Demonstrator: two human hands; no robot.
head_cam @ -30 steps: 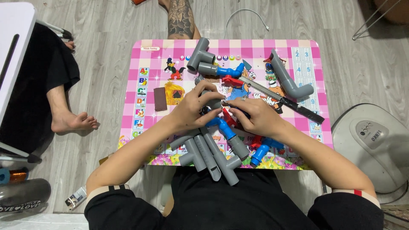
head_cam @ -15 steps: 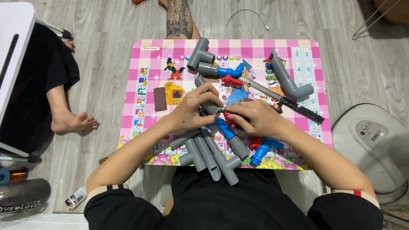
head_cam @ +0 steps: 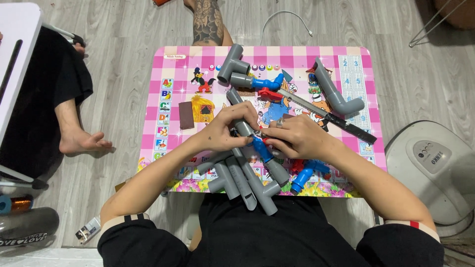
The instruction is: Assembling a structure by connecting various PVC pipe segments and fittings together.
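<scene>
Grey pipe (head_cam: 243, 124) sits clamped in the left hand (head_cam: 225, 132), fingers curled tight around it, over the middle of the pink checked table (head_cam: 158, 99). Right hand (head_cam: 295, 138) pinches the blue valve (head_cam: 261, 149) fitted to it. Loose grey pipes (head_cam: 242, 180) fan out along the near edge, just below both hands.

A low pink checkered children's table (head_cam: 163, 74) printed with cartoon pictures stands on a floor of pale grey wood-grain planks (head_cam: 123, 29). Left of the table, a white flat-topped piece of furniture (head_cam: 15, 44) reaches in from the frame's edge. Right of the table sits a rounded white plastic appliance (head_cam: 435, 163). Beyond the table's far edge, a thin white cable (head_cam: 284, 15) curls across the planks. Light is even and soft.
</scene>
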